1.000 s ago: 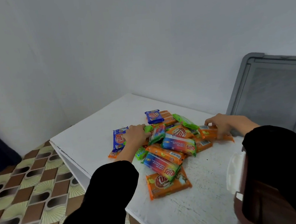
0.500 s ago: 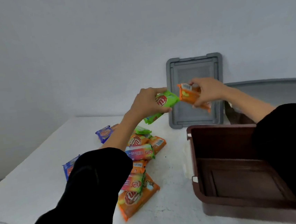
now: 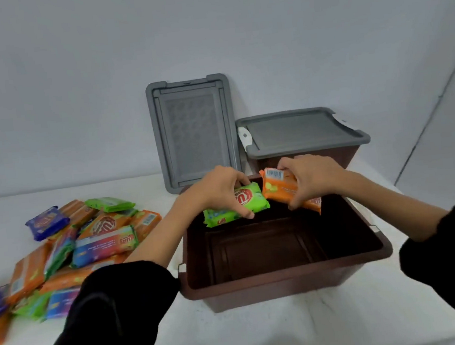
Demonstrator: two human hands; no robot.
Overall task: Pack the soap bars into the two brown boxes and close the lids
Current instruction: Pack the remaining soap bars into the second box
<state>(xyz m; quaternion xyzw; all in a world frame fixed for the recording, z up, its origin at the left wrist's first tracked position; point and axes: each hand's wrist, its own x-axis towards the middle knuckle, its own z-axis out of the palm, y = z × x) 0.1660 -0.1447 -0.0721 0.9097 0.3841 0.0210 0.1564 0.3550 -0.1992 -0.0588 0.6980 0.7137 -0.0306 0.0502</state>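
Observation:
An open brown box (image 3: 284,281) stands in front of me on the white table, with nothing inside it. My left hand (image 3: 219,189) grips a green soap bar (image 3: 237,203) over the box's far edge. Beside it my right hand (image 3: 308,177) holds an orange soap bar (image 3: 280,186) above the same edge. A second brown box (image 3: 347,154) stands behind, covered by a grey lid (image 3: 300,130). A pile of wrapped soap bars (image 3: 88,241) lies on the table to the left.
A loose grey lid (image 3: 192,131) leans upright against the wall behind the open box. The white table (image 3: 264,333) runs along the wall at the back. Both of my forearms wear black sleeves.
Both hands lifted a soap bar each from the pile and carried them right and down to the open box. My view has swung right, so both boxes now show.

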